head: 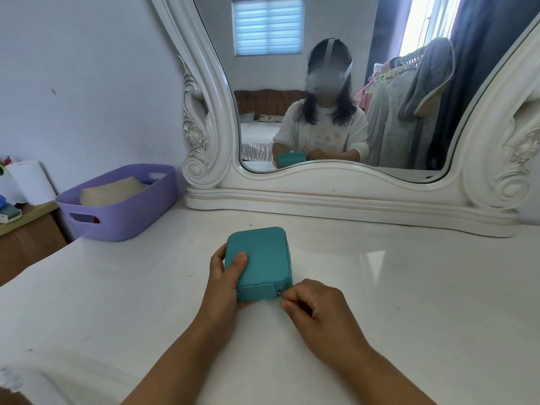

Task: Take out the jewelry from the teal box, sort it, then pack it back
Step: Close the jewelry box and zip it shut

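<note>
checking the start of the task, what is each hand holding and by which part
The left hand grips the closed teal box by its left side, thumb on the lid. The right hand pinches the zipper pull at the box's near right corner.

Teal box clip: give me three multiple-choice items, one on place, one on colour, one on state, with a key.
1. Where does the teal box sit?
A. in the basket
B. on the white table, before the mirror
C. on the bed

2. What colour is the basket?
A. purple
B. green
C. red

3. What state is the box in?
A. lid off
B. closed
C. upside down, emptied

Key: B, it rests on the tabletop, gripped by the left hand; A, its walls are purple; B, the lid is down while the right hand pinches the zipper pull.
</note>
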`<state>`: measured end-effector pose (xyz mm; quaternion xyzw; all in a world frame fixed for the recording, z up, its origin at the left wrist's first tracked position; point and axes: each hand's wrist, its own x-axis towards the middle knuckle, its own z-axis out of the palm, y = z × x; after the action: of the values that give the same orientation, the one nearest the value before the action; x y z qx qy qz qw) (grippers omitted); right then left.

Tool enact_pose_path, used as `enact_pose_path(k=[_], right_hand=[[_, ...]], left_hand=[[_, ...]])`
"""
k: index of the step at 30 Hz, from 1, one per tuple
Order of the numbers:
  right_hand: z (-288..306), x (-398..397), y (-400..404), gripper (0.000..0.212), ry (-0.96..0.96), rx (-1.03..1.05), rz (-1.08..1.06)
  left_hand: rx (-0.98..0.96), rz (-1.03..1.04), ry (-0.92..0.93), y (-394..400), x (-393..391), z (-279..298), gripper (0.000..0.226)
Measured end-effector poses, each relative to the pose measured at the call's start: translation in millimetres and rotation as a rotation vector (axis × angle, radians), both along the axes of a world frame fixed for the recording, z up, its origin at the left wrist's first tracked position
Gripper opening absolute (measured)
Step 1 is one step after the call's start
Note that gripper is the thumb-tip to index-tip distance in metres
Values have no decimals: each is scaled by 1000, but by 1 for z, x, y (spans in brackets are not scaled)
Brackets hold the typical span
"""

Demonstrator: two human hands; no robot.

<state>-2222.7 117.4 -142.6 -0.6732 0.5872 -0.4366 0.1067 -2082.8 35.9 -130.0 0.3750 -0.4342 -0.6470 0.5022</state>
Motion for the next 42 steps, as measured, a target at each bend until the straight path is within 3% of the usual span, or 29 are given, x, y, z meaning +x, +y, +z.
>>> enact_pose_path(k=[4, 7, 10, 12, 15, 17, 19, 24, 27, 28, 32, 34, 38, 42], right_hand=[[1, -4, 3, 30, 72, 13, -10], [9, -6, 4, 43, -85, -30, -143], [15, -11, 4, 38, -299, -108, -275], [19, -15, 6, 36, -389, -39, -219], [21, -16, 11, 86, -375, 244, 44], [22, -14, 13, 99, -382, 311, 180], [21, -13, 12, 90, -369, 290, 183], [16, -14, 9, 59, -459, 268, 41], [15, -13, 10, 41, -423, 238, -33], [15, -12, 10, 39, -398, 224, -55], [15, -11, 7, 37, -301, 197, -123], [16, -10, 7, 41, -253, 202, -144], [18, -11, 9, 68, -108, 242, -126], [14, -10, 4, 62, -190, 329, 40]], left_hand=[[22, 12, -34, 2, -1, -1, 33], [-5, -26, -58, 2, 1, -1, 32], [-63, -97, -88, 3, 3, -1, 32], [-61, -182, -75, 5, 4, -1, 35], [-18, -259, -70, 4, 7, 1, 46], [-5, -255, -132, 0, 8, 2, 62], [4, -197, -196, -2, 8, 3, 66], [-173, 2, -431, -1, 4, 2, 30], [-291, 14, -548, 11, 13, 1, 26], [-337, -18, -608, 17, 17, 1, 35], [-573, -147, -1059, 48, 19, 0, 108], [-657, -104, -1178, 54, 15, 1, 118], [-734, -78, -1148, 41, 30, -3, 107], [-689, -193, -1060, 19, 51, -6, 94]])
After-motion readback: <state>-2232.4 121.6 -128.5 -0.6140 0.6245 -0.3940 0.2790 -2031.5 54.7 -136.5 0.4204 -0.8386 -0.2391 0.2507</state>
